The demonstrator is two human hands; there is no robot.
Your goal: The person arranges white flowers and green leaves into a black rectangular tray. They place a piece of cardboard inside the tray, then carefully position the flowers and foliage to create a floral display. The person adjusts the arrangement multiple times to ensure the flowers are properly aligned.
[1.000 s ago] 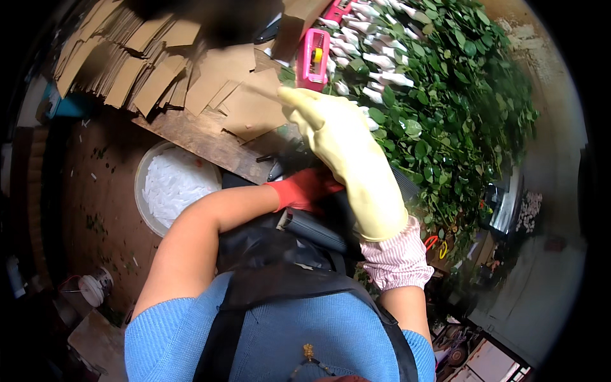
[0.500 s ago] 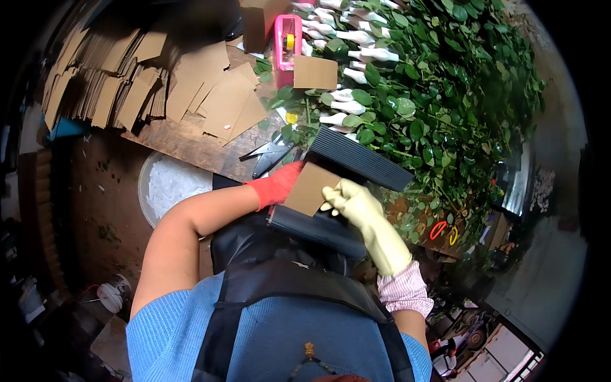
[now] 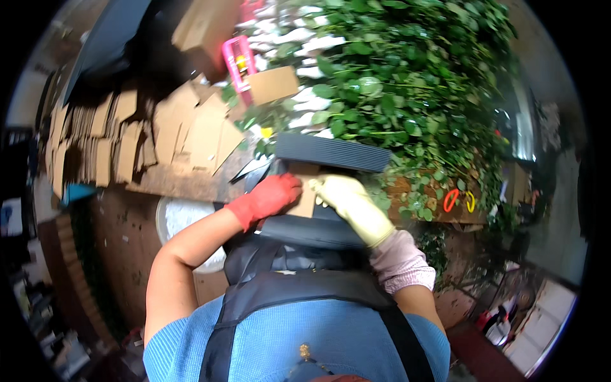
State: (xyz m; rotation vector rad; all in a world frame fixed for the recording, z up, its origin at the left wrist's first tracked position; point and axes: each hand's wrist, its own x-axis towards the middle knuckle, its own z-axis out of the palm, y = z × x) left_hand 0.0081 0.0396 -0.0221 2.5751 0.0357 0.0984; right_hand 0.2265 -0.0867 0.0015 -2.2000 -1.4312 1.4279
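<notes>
A brown cardboard piece (image 3: 307, 202) lies in a black holder with a ribbed far wall (image 3: 334, 153) and a padded dark near side (image 3: 312, 232). My left hand (image 3: 270, 196), in a red glove, has its fingers curled over the cardboard's left part. On the opposite edge, my right hand (image 3: 350, 202) in a pale yellow rubber glove pinches the cardboard, fingers bent. Scissors (image 3: 253, 170) with black handles lie just beyond my left hand, partly covered.
Leafy green stems with white-wrapped heads (image 3: 312, 99) cover the far right. A pink tape dispenser (image 3: 239, 62) stands beside a cardboard piece (image 3: 273, 84). Cardboard stacks (image 3: 102, 143) sit left. A tub of white scraps (image 3: 162, 223) is below the table edge; red scissor handles (image 3: 450, 200) lie right.
The view has turned and shifted. My left hand has moved from the cardboard's left edge onto its top face. My right hand stays at the right edge. The holder now lies more level.
</notes>
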